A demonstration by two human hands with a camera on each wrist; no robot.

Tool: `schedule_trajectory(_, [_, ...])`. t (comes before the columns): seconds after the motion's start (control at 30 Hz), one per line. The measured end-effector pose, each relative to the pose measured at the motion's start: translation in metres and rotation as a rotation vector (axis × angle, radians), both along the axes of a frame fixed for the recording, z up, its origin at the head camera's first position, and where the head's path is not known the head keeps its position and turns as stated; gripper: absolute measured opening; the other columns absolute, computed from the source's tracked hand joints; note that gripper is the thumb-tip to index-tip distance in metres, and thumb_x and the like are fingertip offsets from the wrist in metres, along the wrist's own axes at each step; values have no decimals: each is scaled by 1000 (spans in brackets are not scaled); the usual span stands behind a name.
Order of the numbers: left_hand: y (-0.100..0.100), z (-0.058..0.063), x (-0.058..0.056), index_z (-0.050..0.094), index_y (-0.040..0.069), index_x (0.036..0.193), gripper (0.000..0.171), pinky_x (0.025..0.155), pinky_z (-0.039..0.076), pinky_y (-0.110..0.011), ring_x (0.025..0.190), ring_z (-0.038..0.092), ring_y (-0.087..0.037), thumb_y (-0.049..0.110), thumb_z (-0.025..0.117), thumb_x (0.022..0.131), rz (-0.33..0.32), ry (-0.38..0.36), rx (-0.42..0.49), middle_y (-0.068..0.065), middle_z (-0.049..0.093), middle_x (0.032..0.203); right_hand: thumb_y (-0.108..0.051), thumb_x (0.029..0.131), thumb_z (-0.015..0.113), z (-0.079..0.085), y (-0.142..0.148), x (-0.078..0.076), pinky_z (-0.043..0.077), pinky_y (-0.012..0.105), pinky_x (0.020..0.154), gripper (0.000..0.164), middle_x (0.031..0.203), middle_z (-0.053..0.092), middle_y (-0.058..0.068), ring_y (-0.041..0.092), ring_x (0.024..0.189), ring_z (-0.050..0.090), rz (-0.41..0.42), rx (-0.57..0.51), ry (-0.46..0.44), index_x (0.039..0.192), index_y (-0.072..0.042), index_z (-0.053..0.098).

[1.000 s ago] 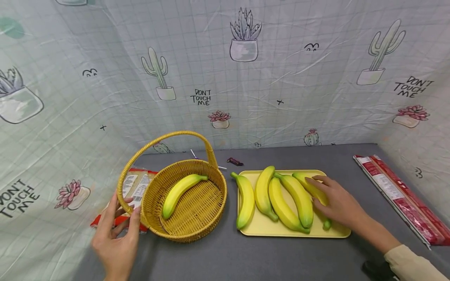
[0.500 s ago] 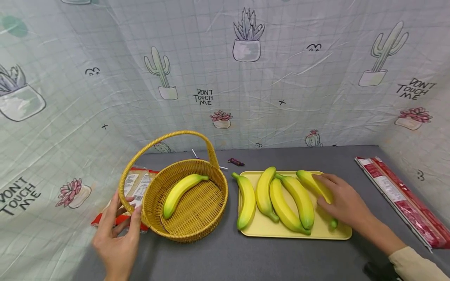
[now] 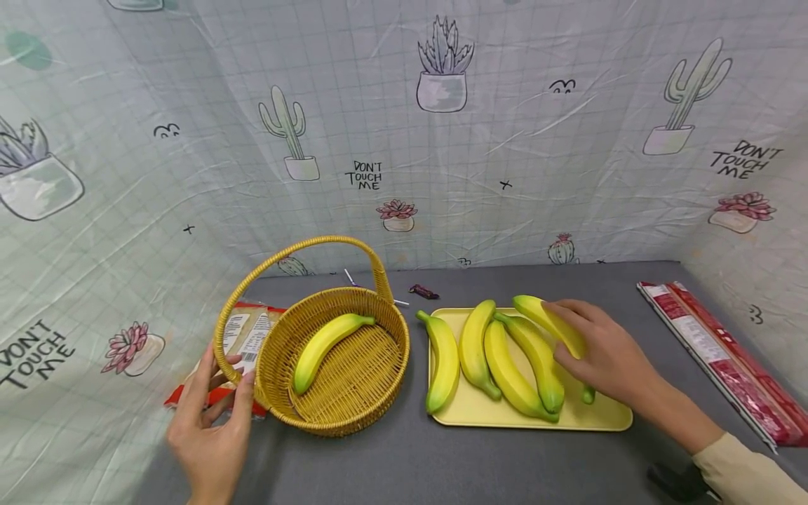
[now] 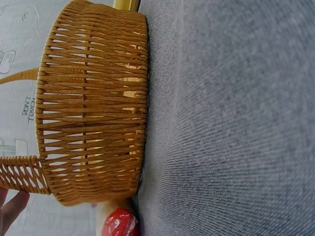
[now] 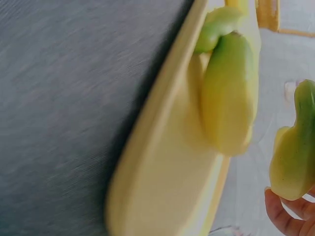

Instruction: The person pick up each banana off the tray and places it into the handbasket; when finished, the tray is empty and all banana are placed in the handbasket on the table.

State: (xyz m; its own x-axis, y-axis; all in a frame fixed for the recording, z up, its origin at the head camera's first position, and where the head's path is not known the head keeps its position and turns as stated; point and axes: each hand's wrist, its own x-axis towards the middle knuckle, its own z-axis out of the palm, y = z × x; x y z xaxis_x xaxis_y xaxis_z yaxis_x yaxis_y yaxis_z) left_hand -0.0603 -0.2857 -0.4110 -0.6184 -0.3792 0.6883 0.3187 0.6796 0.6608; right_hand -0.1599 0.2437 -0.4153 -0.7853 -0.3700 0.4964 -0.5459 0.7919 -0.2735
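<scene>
Toward the right of the frame, the person's right hand (image 3: 602, 351) has fingers and thumb partly closed around a banana (image 3: 550, 322), holding it up over the right end of a yellow tray (image 3: 609, 415). Four more bananas (image 3: 444, 365) lie on that tray. At lower left, the left hand (image 3: 211, 428), thumb and fingers bent, grips the low end of the handle (image 3: 303, 246) on a wicker basket (image 3: 360, 375), left of centre, where a single banana (image 3: 325, 348) rests inside. A packet (image 3: 243, 330) sits just beside the basket.

Held banana (image 3: 566, 338) higher, farther left
</scene>
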Motion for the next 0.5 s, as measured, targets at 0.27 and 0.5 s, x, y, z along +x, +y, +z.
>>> schedule_trajectory(0.27, [0, 1, 0, 53, 25, 157, 80, 79, 55, -12, 107, 66, -7, -8, 81, 89, -2, -8, -12, -17, 67, 126, -8, 83, 79, 18, -25, -1, 59, 53, 73, 64, 135, 62, 13, 34, 115, 62, 70, -1, 31, 146, -9, 64])
schedule_trajectory(0.5, [1, 2, 0, 56, 21, 155, 79, 78, 55, -12, 103, 67, -7, -11, 81, 87, -14, 26, 4, -18, 68, 125, -7, 85, 79, 31, -50, -5, 59, 45, 70, 63, 137, 61, 12, 33, 115, 62, 150, 15, 24, 145, -10, 64])
